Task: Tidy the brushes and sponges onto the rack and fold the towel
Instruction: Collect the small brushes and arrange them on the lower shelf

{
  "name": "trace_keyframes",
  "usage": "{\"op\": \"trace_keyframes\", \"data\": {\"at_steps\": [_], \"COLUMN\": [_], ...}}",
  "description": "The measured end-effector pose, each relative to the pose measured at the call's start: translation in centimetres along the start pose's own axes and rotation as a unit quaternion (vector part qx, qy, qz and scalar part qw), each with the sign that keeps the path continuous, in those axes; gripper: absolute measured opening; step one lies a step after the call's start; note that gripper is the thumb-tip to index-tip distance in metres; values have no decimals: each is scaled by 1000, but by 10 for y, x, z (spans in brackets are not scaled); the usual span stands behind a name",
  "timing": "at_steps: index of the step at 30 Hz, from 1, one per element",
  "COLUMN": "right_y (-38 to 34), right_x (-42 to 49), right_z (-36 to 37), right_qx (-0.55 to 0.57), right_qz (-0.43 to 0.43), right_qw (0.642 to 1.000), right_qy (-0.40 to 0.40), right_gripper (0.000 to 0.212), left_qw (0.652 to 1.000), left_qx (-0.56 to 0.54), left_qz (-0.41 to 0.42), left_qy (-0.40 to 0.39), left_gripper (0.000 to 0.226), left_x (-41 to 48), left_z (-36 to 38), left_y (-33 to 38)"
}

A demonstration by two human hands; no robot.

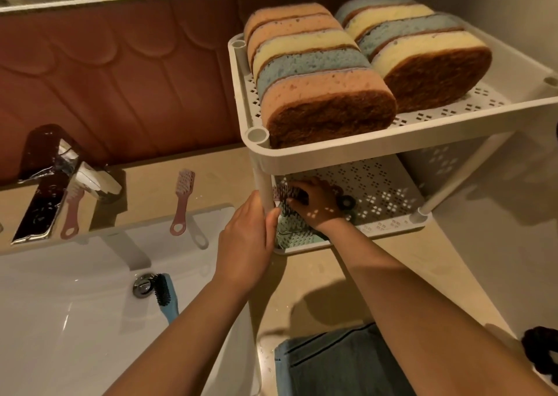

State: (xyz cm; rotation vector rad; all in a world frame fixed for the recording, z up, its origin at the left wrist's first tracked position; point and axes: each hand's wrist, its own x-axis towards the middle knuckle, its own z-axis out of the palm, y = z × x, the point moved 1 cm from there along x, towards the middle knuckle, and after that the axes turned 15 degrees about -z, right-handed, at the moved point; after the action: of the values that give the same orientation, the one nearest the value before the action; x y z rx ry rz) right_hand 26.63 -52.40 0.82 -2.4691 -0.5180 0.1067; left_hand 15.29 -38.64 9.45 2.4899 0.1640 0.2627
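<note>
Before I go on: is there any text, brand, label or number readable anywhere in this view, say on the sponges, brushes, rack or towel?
None readable.
The sponges, the white rack, the pink brush on the counter, the blue brush in the sink and the blue towel show no print.
The faucet shows only reflections.
The right hand hides part of the brush it is placing.

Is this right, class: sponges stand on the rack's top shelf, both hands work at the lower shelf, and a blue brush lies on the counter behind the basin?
Not quite. In the head view, the blue brush lies inside the basin beside the drain; the brush behind it is pink. The rest holds.
</note>
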Motion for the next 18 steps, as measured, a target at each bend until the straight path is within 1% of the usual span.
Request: {"op": "trace_keyframes", "data": {"at_steps": [3, 5, 6, 8, 9, 11, 13, 14, 16, 18], "right_y": [-2, -4, -4, -2, -1, 1, 2, 3, 3, 4], "right_x": [1, 1, 0, -3, -4, -5, -4, -4, -2, -2], "right_z": [-1, -1, -2, -5, -6, -6, -3, -2, -1, -1], "right_qx": [-11, 4, 10, 1, -6, -15, -14, -8, 6, 4], "right_qz": [-6, -8, -6, 6, 15, 29, 37, 43, 53, 57], "right_qw": [1000, 1000, 999, 993, 990, 992, 995, 996, 996, 996], "right_qy": [-9, 18, 50, 122, 138, 121, 90, 80, 70, 65], "right_gripper": [50, 53, 50, 32, 23, 19, 28, 34, 48, 58], "left_qw": [1000, 1000, 1000, 1000, 1000, 1000, 1000, 1000, 1000, 1000], "left_qx": [0, 1, 1, -1, -2, -2, -1, -1, -2, -4], "left_qz": [-2, -4, -3, -1, 0, -2, -1, -2, -4, -9], "left_qy": [0, -1, -2, -2, 0, 1, -2, -3, -3, -4], "left_gripper": [26, 26, 26, 27, 28, 36, 48, 50, 45, 35], "left_x": [0, 1, 1, 2, 2, 2, 1, 1, 1, 1], "left_z": [0, 1, 1, 2, 3, 4, 4, 4, 3, 3], "left_y": [-1, -1, -1, -2, -2, -3, -3, -4, -4, -3]}}
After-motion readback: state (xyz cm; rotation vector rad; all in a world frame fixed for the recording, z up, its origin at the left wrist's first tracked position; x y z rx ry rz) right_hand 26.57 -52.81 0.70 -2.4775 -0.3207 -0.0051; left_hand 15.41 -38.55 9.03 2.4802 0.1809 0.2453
